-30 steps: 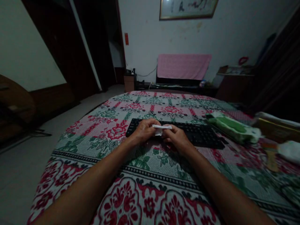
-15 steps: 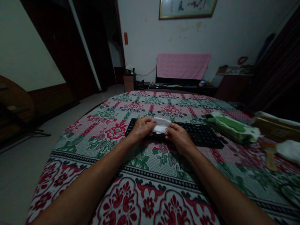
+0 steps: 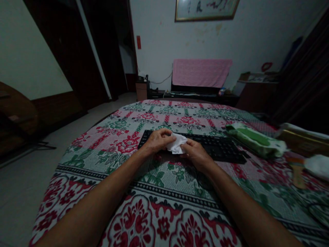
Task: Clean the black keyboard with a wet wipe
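White, crumpled tissue [image 3: 176, 143] sits pinched between a person's two bare hands, seen from above and behind in a dim room. The left hand [image 3: 156, 141] grips its left side with fingers curled in narrow. The right hand [image 3: 195, 153] closes on its lower right edge in the same way. The tissue is held just over the near edge of a black keyboard [image 3: 221, 147], towards that keyboard's left end. Both forearms stretch across a surface [image 3: 164, 192] covered by a cloth printed with red flowers and green leaves.

Right of the keyboard, nearly touching its far corner, lies a soft green and white pack [image 3: 254, 139]. Its printing is too dark to read, and what is inside does not show. Beyond it, at the right edge of the view, is a flat box [image 3: 303, 140] with a pale top (its contents cannot be seen either).

On the far wall hangs a framed picture [image 3: 205, 8] with dark brush strokes that may be writing, though none of it is legible. Below the picture, a pink cloth [image 3: 202, 72] is draped over something dark against the wall. A small red plate [image 3: 138, 42] is fixed on the wall beside a doorway, and no lettering can be made out on it.
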Available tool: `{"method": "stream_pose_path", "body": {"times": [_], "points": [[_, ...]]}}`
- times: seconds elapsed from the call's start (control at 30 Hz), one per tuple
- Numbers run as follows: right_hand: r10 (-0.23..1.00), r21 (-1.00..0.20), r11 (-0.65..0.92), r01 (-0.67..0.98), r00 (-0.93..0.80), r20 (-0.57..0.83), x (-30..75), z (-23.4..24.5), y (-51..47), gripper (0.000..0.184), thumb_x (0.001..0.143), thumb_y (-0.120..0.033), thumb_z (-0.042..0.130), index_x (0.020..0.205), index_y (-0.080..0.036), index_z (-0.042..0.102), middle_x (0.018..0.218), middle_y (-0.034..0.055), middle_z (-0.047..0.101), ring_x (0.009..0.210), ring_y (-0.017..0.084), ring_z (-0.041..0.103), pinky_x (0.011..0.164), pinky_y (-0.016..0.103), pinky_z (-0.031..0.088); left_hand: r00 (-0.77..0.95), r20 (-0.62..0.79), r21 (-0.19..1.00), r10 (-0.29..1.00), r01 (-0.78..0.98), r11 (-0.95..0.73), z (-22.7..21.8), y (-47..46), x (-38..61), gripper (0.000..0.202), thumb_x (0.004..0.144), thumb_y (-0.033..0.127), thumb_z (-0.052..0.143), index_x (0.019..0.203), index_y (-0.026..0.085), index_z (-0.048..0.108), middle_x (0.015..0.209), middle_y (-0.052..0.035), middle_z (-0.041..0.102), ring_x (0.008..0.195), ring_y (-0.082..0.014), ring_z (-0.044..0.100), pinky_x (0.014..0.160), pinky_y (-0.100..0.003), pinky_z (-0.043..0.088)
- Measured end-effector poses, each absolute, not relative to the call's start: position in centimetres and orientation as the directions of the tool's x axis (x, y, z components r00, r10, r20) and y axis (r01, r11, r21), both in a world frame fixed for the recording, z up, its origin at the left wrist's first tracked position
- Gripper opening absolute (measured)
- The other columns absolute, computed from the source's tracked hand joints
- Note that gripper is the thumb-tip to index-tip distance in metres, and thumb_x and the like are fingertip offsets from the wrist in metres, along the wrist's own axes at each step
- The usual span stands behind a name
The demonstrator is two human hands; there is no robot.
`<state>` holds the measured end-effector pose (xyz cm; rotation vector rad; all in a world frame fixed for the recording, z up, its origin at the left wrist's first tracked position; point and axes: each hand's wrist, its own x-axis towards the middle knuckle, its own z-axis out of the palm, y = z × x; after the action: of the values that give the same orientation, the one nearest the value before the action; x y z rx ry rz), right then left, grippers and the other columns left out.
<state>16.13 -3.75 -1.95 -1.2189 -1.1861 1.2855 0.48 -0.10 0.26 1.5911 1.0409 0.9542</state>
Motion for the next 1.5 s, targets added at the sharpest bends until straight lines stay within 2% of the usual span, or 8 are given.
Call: {"method": "stream_pose_path", "body": {"times": [0.17, 0.33, 0.47, 0.63, 0.73, 0.97, 1.2, 1.5], "points": [[0.998, -0.981, -0.025, -0.193, -0.053, -0.015, 16.3, -1.8, -3.7, 0.024, 0.067, -0.023, 0.054, 0.089, -0.020, 0.061, 0.081, 0.0021, 0.063, 0.069, 0.013, 0.056, 0.059, 0.024, 0.045, 0.314, 0.097, 0.983, 0.944, 0.121, -0.141, 0.3, -0.2, 0.6, 0.006, 0.065, 0.018, 0.057, 0.069, 0.014, 0.055, 0.053, 0.0037, 0.048, 0.042, -0.0040, 0.040, 0.038, -0.016, 0.030], [0.995, -0.935, 0.058, -0.349, -0.057, 0.083, 16.1, -1.5, -3.9, 0.033, 0.071, -0.042, 0.058, 0.095, -0.020, 0.059, 0.095, 0.0045, 0.062, 0.081, 0.015, 0.057, 0.070, 0.027, 0.046, 0.197, 0.043, 0.999, 0.980, 0.003, -0.044, -0.6, -0.1, 1.2, 0.010, 0.066, 0.020, 0.058, 0.074, 0.015, 0.055, 0.058, 0.0017, 0.052, 0.043, -0.0048, 0.044, 0.040, -0.017, 0.036], [0.994, -0.930, 0.108, -0.351, 0.032, 0.104, 15.0, -1.9, -4.0, 0.037, 0.064, -0.037, 0.066, 0.094, -0.017, 0.058, 0.083, 0.0018, 0.063, 0.070, 0.013, 0.057, 0.067, 0.026, 0.046, 0.257, 0.023, 1.000, 0.966, -0.025, -0.017, -0.9, -0.7, 1.9, 0.013, 0.066, 0.023, 0.059, 0.074, 0.015, 0.054, 0.057, 0.0037, 0.051, 0.041, -0.0040, 0.043, 0.040, -0.017, 0.037], [0.986, -0.912, 0.085, -0.402, 0.166, 0.019, 15.0, -1.4, -3.8, 0.027, 0.063, -0.031, 0.063, 0.084, -0.015, 0.058, 0.073, 0.0019, 0.063, 0.062, 0.014, 0.057, 0.060, 0.026, 0.047, 0.417, 0.113, 0.969, 0.902, 0.153, -0.193, -0.1, -0.7, 1.2, 0.024, 0.069, 0.029, 0.059, 0.087, 0.014, 0.058, 0.070, -0.0019, 0.061, 0.056, -0.0092, 0.056, 0.049, -0.019, 0.042], [0.976, -0.917, 0.090, -0.388, 0.218, 0.004, 16.1, -0.9, -3.5, 0.022, 0.060, -0.025, 0.064, 0.080, -0.018, 0.057, 0.069, 0.0001, 0.062, 0.060, 0.014, 0.058, 0.060, 0.026, 0.048, 0.242, 0.292, 0.842, 0.925, 0.394, -0.368, 0.1, 0.9, -0.5, 0.031, 0.071, 0.028, 0.056, 0.099, 0.017, 0.058, 0.075, -0.0031, 0.064, 0.067, -0.0129, 0.059, 0.062, -0.025, 0.046], [0.978, -0.996, -0.077, 0.053, 0.198, -0.065, 19.2, -0.2, -2.0, 0.012, 0.063, -0.026, 0.057, 0.072, -0.018, 0.057, 0.055, -0.0027, 0.055, 0.045, 0.010, 0.047, 0.043, 0.021, 0.037, 0.232, 0.458, 0.378, 0.858, 0.823, -0.425, -0.6, 5.0, -3.0, 0.031, 0.075, 0.023, 0.048, 0.103, 0.019, 0.060, 0.107, -0.0051, 0.061, 0.100, -0.0195, 0.054, 0.093, -0.030, 0.037], [0.976, -0.658, 0.183, 0.731, -0.053, 0.212, 19.3, 0.7, 0.2, 0.012, 0.064, -0.015, 0.049, 0.072, -0.019, 0.058, 0.065, 0.0020, 0.060, 0.058, 0.014, 0.051, 0.051, 0.022, 0.034, 0.166, 0.390, 0.384, 0.906, 0.865, -0.324, -1.0, 6.5, -3.6, 0.033, 0.077, 0.023, 0.044, 0.105, 0.020, 0.060, 0.108, -0.0041, 0.062, 0.101, -0.0200, 0.055, 0.093, -0.029, 0.038], [0.908, -0.277, 0.377, 0.884, -0.294, 0.299, 18.3, -0.1, 1.9, 0.024, 0.067, -0.015, 0.052, 0.088, -0.022, 0.060, 0.079, 0.0036, 0.063, 0.074, 0.018, 0.056, 0.064, 0.026, 0.037, 0.204, 0.299, 0.376, 0.932, 0.873, -0.311, -2.0, 6.7, -3.4, 0.033, 0.076, 0.024, 0.044, 0.104, 0.023, 0.062, 0.103, -0.0025, 0.065, 0.098, -0.0198, 0.056, 0.089, -0.028, 0.040]]}}
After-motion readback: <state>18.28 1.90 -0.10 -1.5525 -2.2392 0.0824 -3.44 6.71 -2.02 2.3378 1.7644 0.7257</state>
